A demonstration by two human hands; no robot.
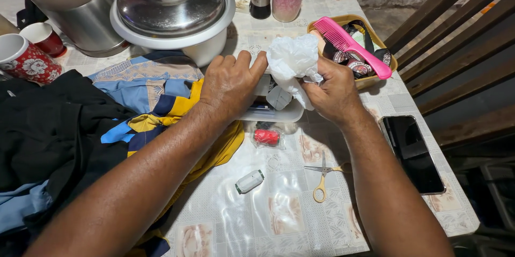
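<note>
A crumpled white bag (292, 59) is gripped by both hands above a shallow white tray (279, 113): the left hand (232, 82) is closed on its near-left edge, the right hand (333, 93) pinched on its right side. Just right of the tray, a pink comb (351, 45) overhangs a basket (370, 81); it could be knocked off by a sideways tug. Near the tray's front edge, the red spool (266, 137) could be rolled away.

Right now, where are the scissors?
The scissors lie on the table by the right forearm, between the white spool and the black phone.
</note>
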